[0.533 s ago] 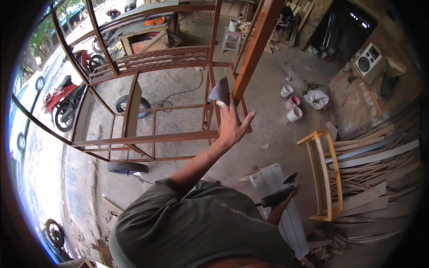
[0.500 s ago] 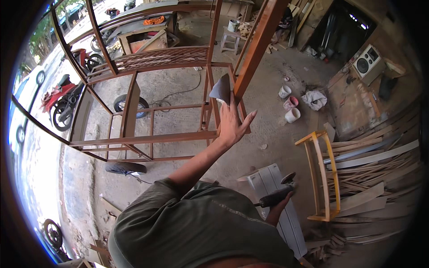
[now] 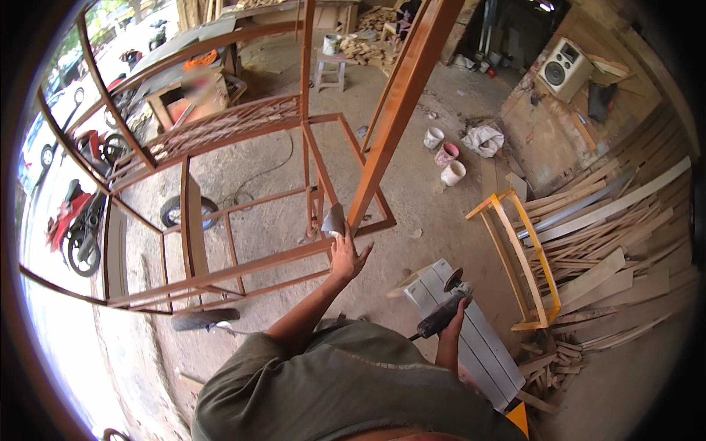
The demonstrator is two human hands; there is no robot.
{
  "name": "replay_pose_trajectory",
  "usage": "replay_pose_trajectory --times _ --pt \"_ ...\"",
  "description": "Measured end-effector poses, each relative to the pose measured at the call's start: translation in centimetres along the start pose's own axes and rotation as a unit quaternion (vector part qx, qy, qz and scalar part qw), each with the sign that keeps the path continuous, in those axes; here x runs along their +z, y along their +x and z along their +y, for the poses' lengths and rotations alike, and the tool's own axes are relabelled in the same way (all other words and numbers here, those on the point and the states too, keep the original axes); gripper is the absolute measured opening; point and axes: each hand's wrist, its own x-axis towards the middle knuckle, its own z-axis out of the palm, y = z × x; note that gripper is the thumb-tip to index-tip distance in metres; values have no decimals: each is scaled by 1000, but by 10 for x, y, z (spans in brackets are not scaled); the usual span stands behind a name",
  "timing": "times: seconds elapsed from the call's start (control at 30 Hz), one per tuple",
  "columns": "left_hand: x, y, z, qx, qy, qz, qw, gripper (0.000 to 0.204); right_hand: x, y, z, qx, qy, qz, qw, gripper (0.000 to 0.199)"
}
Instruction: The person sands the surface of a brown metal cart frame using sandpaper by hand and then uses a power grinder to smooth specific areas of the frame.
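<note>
A bent grey sheet that looks like sandpaper [image 3: 334, 220] is in my left hand [image 3: 347, 257], fingers forward and thumb spread. That hand is at the foot of a reddish-brown post [image 3: 393, 117], where it meets the brown frame [image 3: 243, 272]. Whether the sheet presses on the metal I cannot tell. Lower right, my right hand [image 3: 450, 331] grips a dark angle grinder [image 3: 439, 317], its round disc [image 3: 454, 279] pointing up and away from me. The grinder is over a grey slatted bench [image 3: 478, 349], apart from the frame.
To the right stand a yellow frame [image 3: 544, 283] and a pile of wood strips [image 3: 588, 250]. Farther off are several buckets [image 3: 446, 153], a white cloth [image 3: 483, 140], a speaker [image 3: 565, 70] and a stool [image 3: 331, 72]. A red motorbike [image 3: 77, 220] is at left.
The whole view has shifted, so the frame appears lower and farther left. My left hand stays by the post's foot with the sheet. The grinder remains in my right hand, its disc showing more plainly.
</note>
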Motion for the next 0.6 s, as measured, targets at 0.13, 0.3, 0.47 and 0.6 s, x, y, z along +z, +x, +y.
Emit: replay_pose_trajectory --times 0.13,0.3,0.47,0.6 --pt "-13 25 -11 8 109 -66 992 103 8 -12 12 -9 2 32 999 54" --pt "-53 32 -5 50 23 -52 997 60 13 -29 23 -32 18 50 998 52" --pt "-95 13 6 227 32 63 971 28 -1 -41 33 -34 53 63 996 52" --pt "-117 -8 -6 233 1 -10 972 21 -14 -48 40 -45 67 35 996 60"
